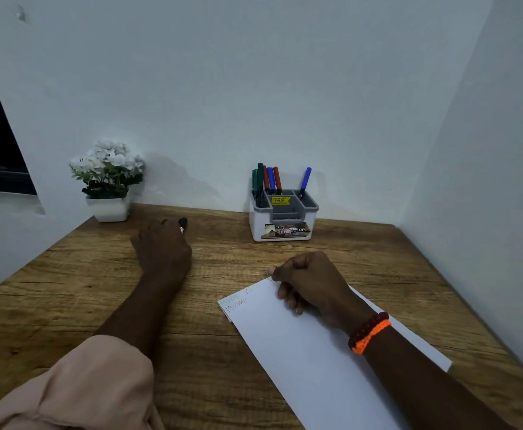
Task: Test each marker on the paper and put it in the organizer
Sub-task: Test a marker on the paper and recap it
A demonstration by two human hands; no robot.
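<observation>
- A person's left hand (pixel 164 243) reaches forward over the brown wood-grain worktop (pixel 67 290), fingers curled round a dark marker (pixel 183 224) whose black tip and a spot of red show just past the knuckles; its colour and long axis cannot be told, since the hand hides the barrel.
- The right hand (pixel 309 283), with red and orange bead bracelets at the wrist, rests on the far corner of the long white sheet of paper (pixel 300 352), fingers loosely curled and pinning it down; faint zigzag test scribbles lie just left of it.
- The white and grey plastic desk organizer (pixel 283 220) stands against the wall, beyond the right hand and to the right of the left one, with green, red and blue markers (pixel 269 180) already upright in its back compartments.
- The held marker is well left of the paper, so the left hand probably has to carry it rightward and toward the body for testing.
- A white potted flower plant (pixel 108 181) sits beyond the left hand.
</observation>
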